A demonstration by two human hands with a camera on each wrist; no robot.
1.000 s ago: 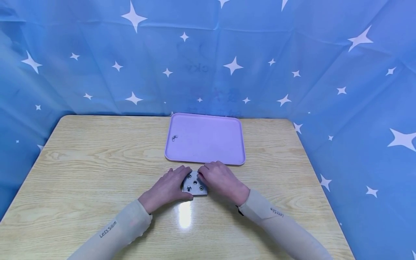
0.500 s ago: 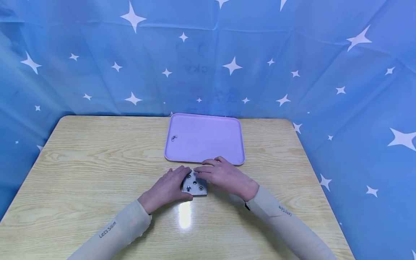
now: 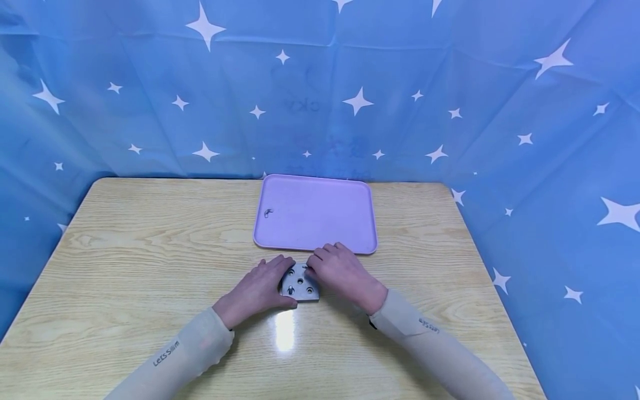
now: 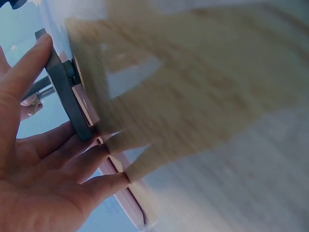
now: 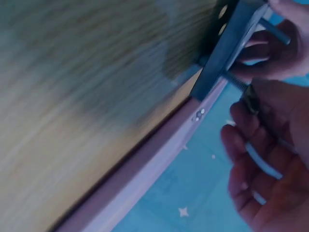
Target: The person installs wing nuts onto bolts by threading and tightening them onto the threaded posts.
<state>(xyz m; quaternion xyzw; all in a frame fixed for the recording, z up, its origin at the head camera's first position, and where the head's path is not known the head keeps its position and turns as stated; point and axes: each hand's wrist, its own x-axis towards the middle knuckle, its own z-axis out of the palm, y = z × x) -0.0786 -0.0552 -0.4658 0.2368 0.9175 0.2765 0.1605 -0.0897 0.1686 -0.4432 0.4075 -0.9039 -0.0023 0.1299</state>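
Note:
A grey metal plate (image 3: 301, 291) with several holes lies on the table. My left hand (image 3: 259, 286) grips it from the left, thumb on the near edge and fingers on the far side. Two threaded bolts stand up from the plate: one bolt (image 3: 291, 290) at its near left, the other bolt (image 5: 235, 81) at its far right. On this second bolt sits a small metal nut (image 5: 250, 99), pinched by the thumb and fingertips of my right hand (image 3: 345, 278). In the head view the right hand mostly covers the nut. A bolt head (image 4: 71, 68) shows under the plate in the left wrist view.
Behind the plate lies a purple tray (image 3: 320, 214), with small metal pieces (image 3: 268, 212) at its left side. The wooden table (image 3: 150, 239) extends to both sides. A blue curtain (image 3: 310, 128) with white stars hangs behind it.
The right hand's fingers spread and lifted half a second ago, then came back to pinch the nut again. The left hand and the plate stay in place.

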